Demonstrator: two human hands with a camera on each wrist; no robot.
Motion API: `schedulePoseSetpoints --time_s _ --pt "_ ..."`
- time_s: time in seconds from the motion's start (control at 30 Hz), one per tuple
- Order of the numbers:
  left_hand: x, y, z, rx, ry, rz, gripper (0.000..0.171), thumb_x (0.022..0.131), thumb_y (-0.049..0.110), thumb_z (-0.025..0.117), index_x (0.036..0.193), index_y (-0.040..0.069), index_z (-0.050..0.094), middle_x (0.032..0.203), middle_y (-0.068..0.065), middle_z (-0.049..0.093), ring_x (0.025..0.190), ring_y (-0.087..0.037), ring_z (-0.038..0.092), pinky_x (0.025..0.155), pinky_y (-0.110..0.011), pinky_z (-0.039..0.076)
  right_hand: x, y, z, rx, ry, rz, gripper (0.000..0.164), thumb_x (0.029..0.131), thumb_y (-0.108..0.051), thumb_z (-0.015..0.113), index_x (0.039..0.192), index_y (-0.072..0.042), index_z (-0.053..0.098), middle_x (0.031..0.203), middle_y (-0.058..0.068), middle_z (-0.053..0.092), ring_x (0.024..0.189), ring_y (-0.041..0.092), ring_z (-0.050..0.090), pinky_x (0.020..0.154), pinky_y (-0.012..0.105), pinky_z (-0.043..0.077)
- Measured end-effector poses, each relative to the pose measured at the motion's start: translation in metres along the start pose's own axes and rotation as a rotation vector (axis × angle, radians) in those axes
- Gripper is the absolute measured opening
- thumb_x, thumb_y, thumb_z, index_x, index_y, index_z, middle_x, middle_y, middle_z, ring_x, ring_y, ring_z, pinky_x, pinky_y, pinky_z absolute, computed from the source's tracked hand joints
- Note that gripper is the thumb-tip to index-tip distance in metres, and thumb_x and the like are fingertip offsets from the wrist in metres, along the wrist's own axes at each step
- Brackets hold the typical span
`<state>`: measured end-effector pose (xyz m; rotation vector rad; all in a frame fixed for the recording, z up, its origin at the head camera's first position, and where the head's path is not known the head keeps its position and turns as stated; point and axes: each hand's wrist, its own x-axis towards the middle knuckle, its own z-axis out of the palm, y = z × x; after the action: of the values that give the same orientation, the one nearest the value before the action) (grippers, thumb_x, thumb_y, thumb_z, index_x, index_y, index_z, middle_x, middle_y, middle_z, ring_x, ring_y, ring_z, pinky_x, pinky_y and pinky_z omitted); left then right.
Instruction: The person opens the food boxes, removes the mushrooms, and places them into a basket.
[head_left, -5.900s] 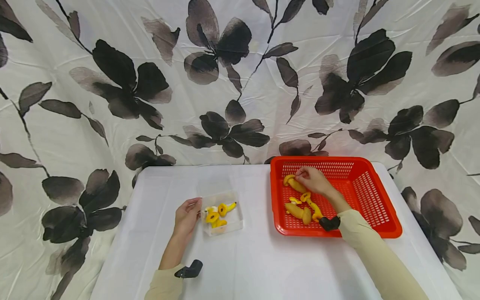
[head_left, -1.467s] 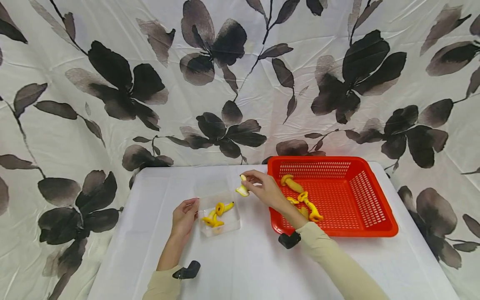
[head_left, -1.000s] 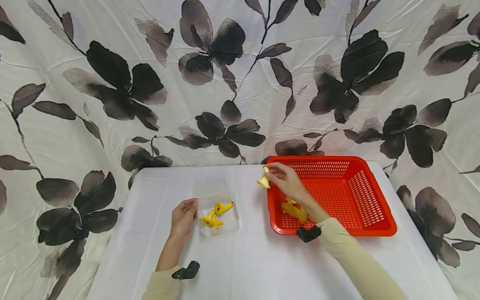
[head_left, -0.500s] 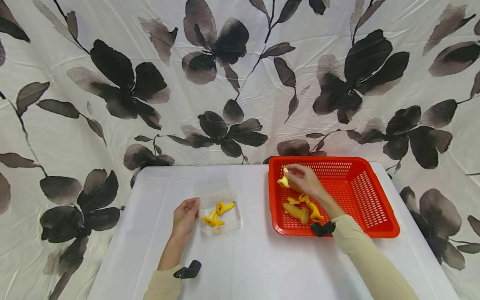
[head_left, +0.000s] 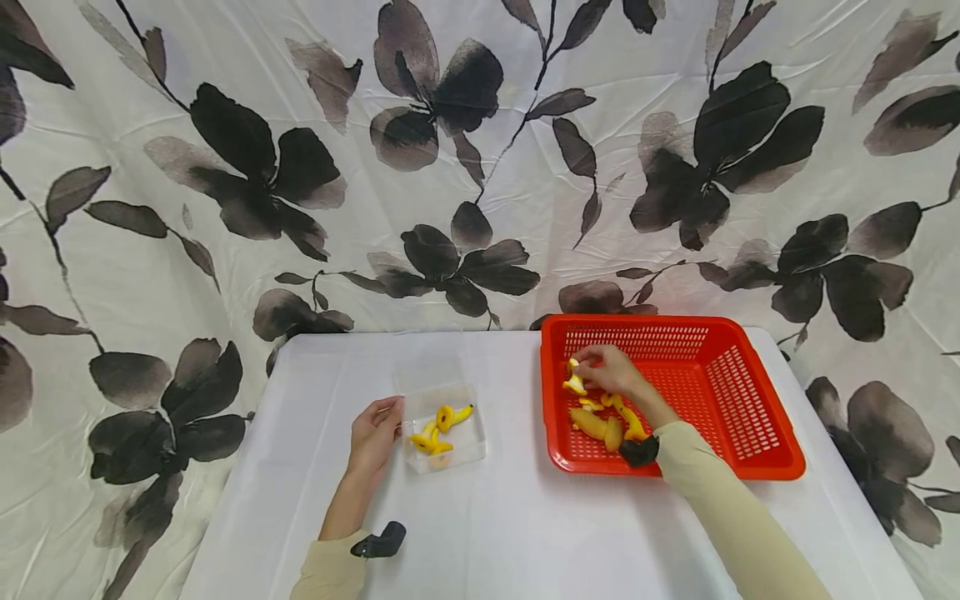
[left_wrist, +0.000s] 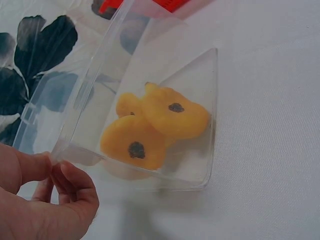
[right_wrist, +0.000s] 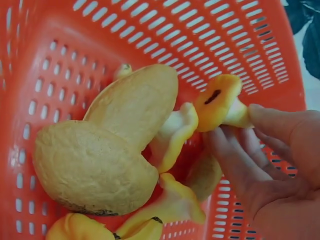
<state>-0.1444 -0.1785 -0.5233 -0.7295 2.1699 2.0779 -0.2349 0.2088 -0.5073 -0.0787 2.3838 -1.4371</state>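
Note:
In the head view, my left hand (head_left: 375, 433) pinches the left wall of a clear plastic box (head_left: 468, 454). A few yellow model mushrooms (head_left: 453, 416) lie in the box; the left wrist view shows dark patches on two caps (left_wrist: 175, 107). My right hand (head_left: 615, 372) is inside the red plastic basket (head_left: 750, 417). Between thumb and fingers it pinches a yellow mushroom (right_wrist: 217, 102) by the pale stem, cap away from the palm. Beneath and beside it lie larger tan mushrooms (right_wrist: 95, 170) and smaller yellow mushrooms (right_wrist: 172, 200).
The box's transparent lid (head_left: 427, 367) lies folded back behind it. Both containers stand on a white-covered table (head_left: 510, 533). A floral cloth (head_left: 480, 167) hangs behind the table's far edge. Slotted walls (head_left: 750, 392) enclose the basket.
Over the last second and a half my right hand has carried the yellow mushroom rightward from beside the box and down into the basket. The box holds fewer mushrooms than in the oldest frame.

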Motion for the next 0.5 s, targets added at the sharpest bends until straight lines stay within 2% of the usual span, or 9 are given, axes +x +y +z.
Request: schedulePoseSetpoints --time_s 0.17,0.37,0.5 --pt "0.0000 0.0000 0.0002 0.002 -0.003 -0.002 0.035 0.104 0.016 0.062 0.131 -0.006 0.059 0.109 -0.014 0.064 0.086 -0.016 0.059 0.070 -0.016 0.050 0.0024 -0.0048 0.0050 -0.023 -0.006 0.011 0.024 0.098 0.001 0.065 0.117 0.016 0.062 0.102 0.024 0.068 0.080 0.024 0.070 0.077 0.041 0.062" --pt "-0.0002 -0.0001 0.0008 0.007 -0.003 -0.006 0.033 0.105 0.016 0.061 0.130 -0.005 0.060 0.113 -0.016 0.063 0.089 -0.019 0.059 0.071 -0.016 0.050 0.0031 -0.0064 0.0072 -0.091 -0.010 -0.019 0.018 0.098 0.002 0.065 0.111 0.014 0.064 0.100 0.026 0.070 0.083 0.034 0.071 0.077 0.042 0.062" --pt "0.0001 0.0004 -0.0001 -0.004 -0.010 -0.008 0.033 0.105 0.016 0.061 0.130 -0.005 0.059 0.109 -0.012 0.064 0.089 -0.017 0.059 0.071 -0.016 0.050 0.0011 -0.0101 0.0058 -0.189 0.011 -0.056 0.016 0.098 -0.002 0.066 0.107 0.010 0.068 0.097 0.021 0.071 0.084 0.032 0.069 0.075 0.035 0.059"
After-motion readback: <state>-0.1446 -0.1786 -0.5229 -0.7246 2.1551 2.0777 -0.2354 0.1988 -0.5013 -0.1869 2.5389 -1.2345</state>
